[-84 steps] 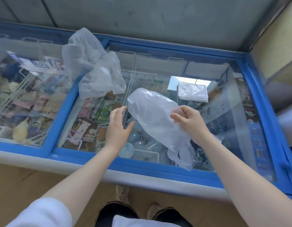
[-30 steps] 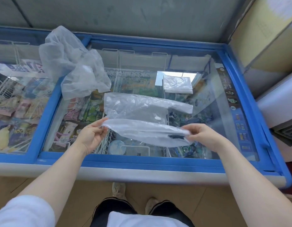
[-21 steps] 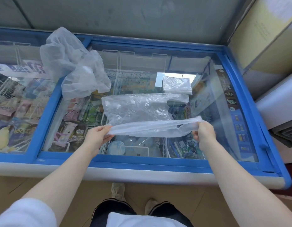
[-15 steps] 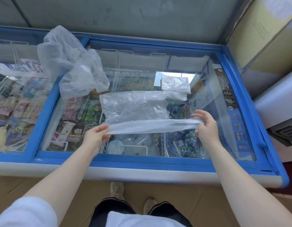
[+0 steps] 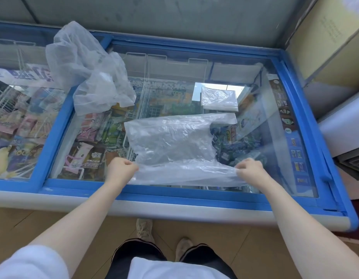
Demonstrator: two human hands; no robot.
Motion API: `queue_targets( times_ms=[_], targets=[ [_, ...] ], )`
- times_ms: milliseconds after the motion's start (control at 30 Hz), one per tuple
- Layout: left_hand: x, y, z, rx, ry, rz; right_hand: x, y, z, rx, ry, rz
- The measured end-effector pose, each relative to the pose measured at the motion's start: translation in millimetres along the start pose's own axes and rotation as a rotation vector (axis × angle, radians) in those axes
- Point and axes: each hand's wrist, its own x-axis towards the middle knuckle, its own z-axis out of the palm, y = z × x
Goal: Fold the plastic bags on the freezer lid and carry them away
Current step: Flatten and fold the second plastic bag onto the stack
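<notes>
Hands are pinching the bag [image 5: 174, 146]: our left hand [image 5: 121, 170] grasping its near-left corner, our right hand [image 5: 249, 170] the near-right. Its long axis is running between them, the rest lying beyond on the lid [image 5: 275, 137].

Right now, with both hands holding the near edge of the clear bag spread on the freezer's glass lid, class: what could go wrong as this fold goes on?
1. The thin clear plastic bag is pinched only at its near corners by the left hand and right hand; its handle end lies loose, so the fold may go crooked.
2. The crumpled white bag pile sits loosely at the far-left; it could slide off.
3. The small folded bag square lies close; a sweeping fold could disturb it.
</notes>
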Motion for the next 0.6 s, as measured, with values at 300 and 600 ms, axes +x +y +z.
queue_targets(
  times_ms=[300, 600],
  targets=[
    [23, 23, 3, 0.257, -0.031, 0.118, 10, -157, 41, 0.020, 0.247, -0.591],
    [41, 8, -32, -0.089, -0.180, 0.507, 85, -287, 42, -0.179, -0.142, -0.615]
  ],
)
